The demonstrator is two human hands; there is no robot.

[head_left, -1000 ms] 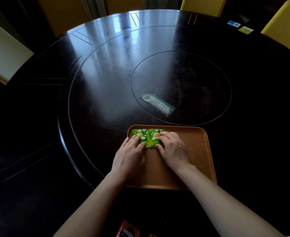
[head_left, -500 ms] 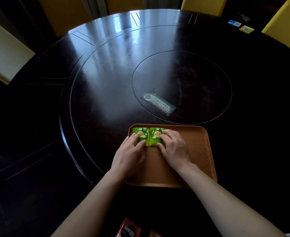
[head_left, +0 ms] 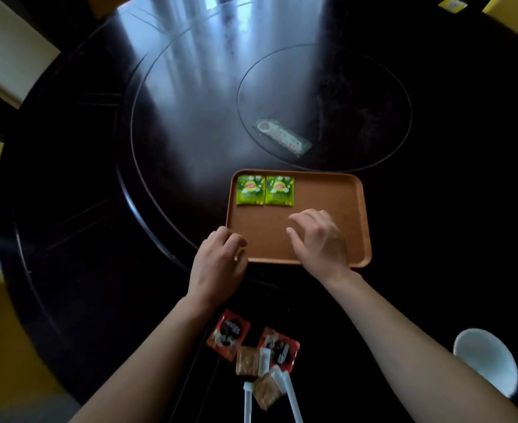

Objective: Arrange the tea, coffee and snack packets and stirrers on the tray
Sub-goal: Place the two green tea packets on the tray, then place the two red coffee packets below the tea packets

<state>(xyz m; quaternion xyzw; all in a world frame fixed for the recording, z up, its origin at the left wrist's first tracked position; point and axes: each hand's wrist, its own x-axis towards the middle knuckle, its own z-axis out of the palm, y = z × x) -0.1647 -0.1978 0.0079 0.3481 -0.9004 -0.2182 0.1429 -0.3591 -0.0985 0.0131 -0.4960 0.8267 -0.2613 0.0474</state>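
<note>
Two green tea packets [head_left: 264,190] lie side by side in the far left corner of the brown tray [head_left: 331,193]. My left hand [head_left: 218,264] hovers at the tray's near left corner, fingers curled, holding nothing. Over the tray's near middle is my right hand [head_left: 318,236], fingers loosely apart and empty. Near the table's front edge lie two red coffee packets [head_left: 228,334], two brown snack packets [head_left: 247,363] and two white wrapped stirrers [head_left: 291,395], partly overlapping.
The dark round table [head_left: 99,178] has an inset turntable with a clear wrapped item [head_left: 282,140] on it beyond the tray. A white cup [head_left: 486,361] stands at the near right. Yellow chairs ring the table.
Both hands have let go of the green tea packets and drawn back toward me. The view has tilted down, bringing the coffee, snacks and stirrers into sight.
</note>
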